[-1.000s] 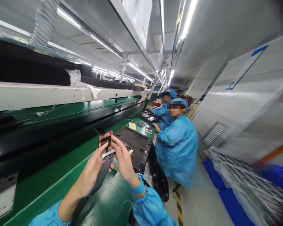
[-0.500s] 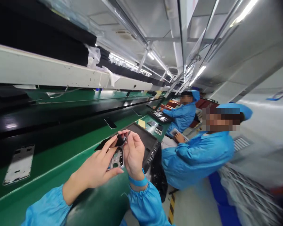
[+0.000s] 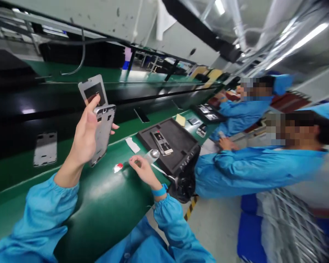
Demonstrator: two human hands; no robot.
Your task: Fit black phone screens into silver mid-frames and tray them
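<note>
Left of centre, the phone frame (image 3: 103, 128) is silver-grey. The table (image 3: 104, 208) at lower left is green; the central tray (image 3: 179, 137), dark grey; the sleeves (image 3: 171, 215) at bottom, blue; the floor tape (image 3: 191, 208), striped yellow and black.

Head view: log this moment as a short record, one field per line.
Left hand: holds phone frame and thin grey-and-black panel
Right hand: fingers drawn together near red-and-white piece; grip contents unclear
Dark tray: holds slim phone parts
Beyond tray: yellow pad
Work surface: green bench
Nearby: nearer co-worker and farther co-worker, both in blue
</note>
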